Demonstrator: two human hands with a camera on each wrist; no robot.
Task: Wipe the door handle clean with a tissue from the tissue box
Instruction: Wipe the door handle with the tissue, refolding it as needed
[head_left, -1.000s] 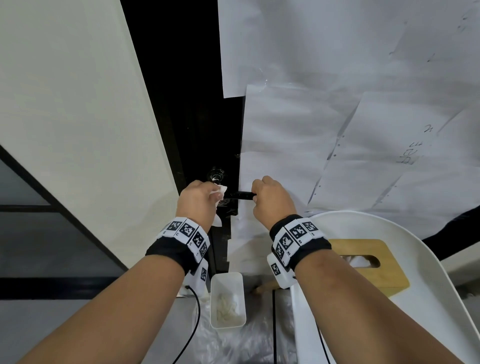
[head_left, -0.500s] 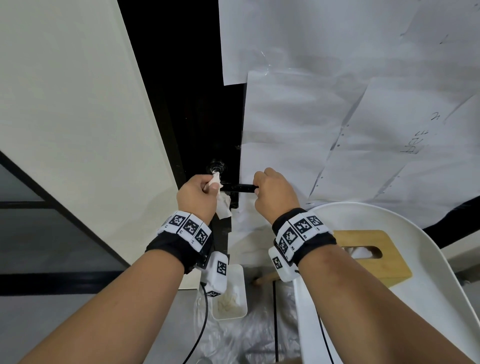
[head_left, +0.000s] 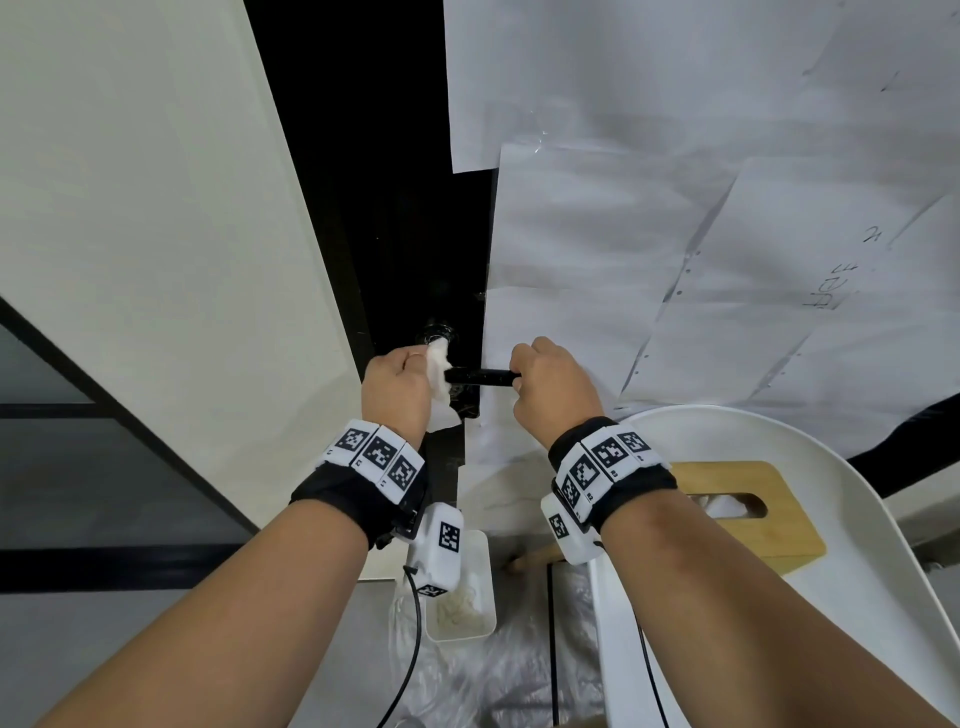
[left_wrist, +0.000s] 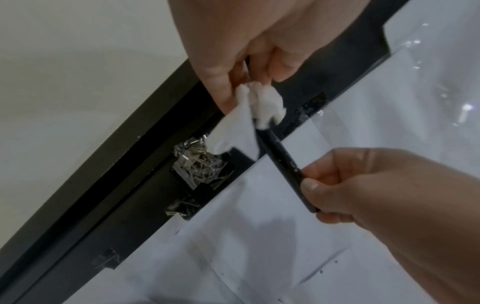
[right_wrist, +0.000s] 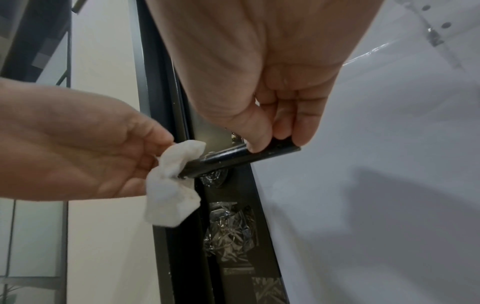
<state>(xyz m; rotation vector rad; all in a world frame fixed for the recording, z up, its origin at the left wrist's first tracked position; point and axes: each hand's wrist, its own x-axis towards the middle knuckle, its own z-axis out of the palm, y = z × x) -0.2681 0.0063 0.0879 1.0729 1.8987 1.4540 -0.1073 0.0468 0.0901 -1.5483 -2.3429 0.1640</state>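
A paper-covered door fills the background. Nearest, the tissue box (head_left: 748, 506) sits on a white chair (head_left: 857, 571) — beyond it the right hand (head_left: 550, 389) pinches the black door handle (head_left: 480, 375) at its tip, while the left hand (head_left: 397, 384) holds a crumpled tissue (head_left: 439, 371) against the handle's other end.

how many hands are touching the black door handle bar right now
1 bare hand: the right hand pinches the free end of the door handle. The left hand holds a tissue against the pivot end, so only tissue seems to touch there.
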